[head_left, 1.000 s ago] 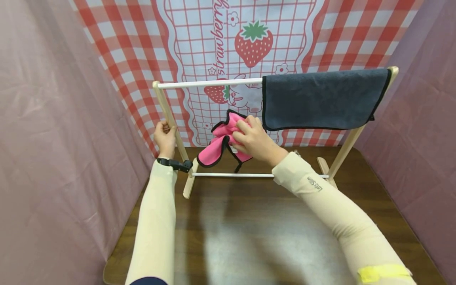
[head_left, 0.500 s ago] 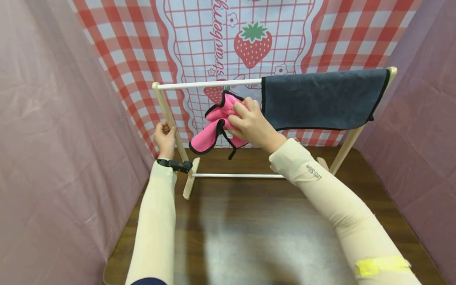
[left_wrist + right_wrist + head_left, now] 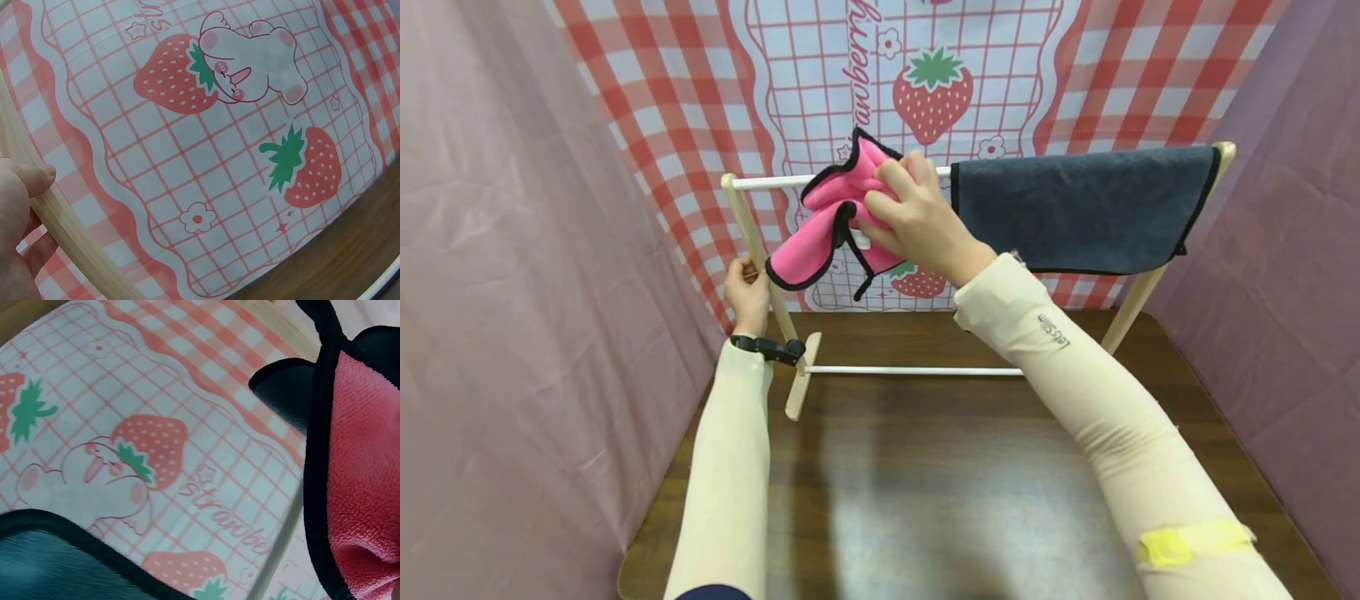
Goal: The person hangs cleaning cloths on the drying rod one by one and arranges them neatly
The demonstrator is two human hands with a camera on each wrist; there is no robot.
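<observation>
Since the earlier frame the right hand [image 3: 917,212] and the pink cloth [image 3: 808,246] have risen and shifted a little left; the left hand [image 3: 747,296] has stayed put.

Nearest, the pale sleeves [image 3: 730,467] rise from the bottom edge over the brown counter [image 3: 880,467]. At left of centre, the left hand grips the left wooden post [image 3: 747,221], thumb on one side and fingers round the other.

Upper centre, the right hand is clamped on a bunched part of the pink cloth, fingers bent into its folds. The cloth overlaps the white top rail [image 3: 771,181] in the head view; whether they touch I cannot tell. It looks light, soft and plush, likely to sag and fold rather than slip or break. The black-trimmed edge or a corner would probably be the best hold for spreading it.

A dark grey towel [image 3: 1082,212] is draped over the rail at upper right. Farthest back hangs the strawberry-print backdrop [image 3: 1000,75].
</observation>
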